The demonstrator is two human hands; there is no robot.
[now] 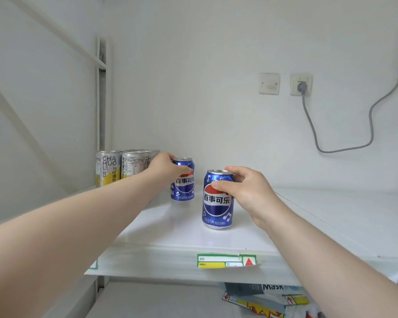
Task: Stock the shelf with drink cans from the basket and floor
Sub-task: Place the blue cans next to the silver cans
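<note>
Two blue cola cans, head view, both upright on the white shelf (182, 239). Item 1: near blue can (217, 203), standing toward the front middle of the shelf; the right hand (248, 191) comes in from 4 o'clock and grips its upper part, thumb across the front, fingers curled round the back of the rim. Item 2: far blue can (183, 183), at 11 o'clock from the near one and apart from it; the left hand (167, 167) reaches in from 8 o'clock and grips its top, fingers curled over the rim. Item 3: silver-and-yellow cans (115, 167), a tight group at the back left corner, at 9 o'clock from the far blue can and just beside it. Item 4: price label (225, 260), green and yellow, on the shelf's front edge at 6 o'clock from the near blue can. Item 5: blank wall plate (269, 83) and wall socket (301, 84) at 1 o'clock, a grey cable (372, 125) plugged in and looping right. Item 6: printed packs (271, 297) on the level below.
</note>
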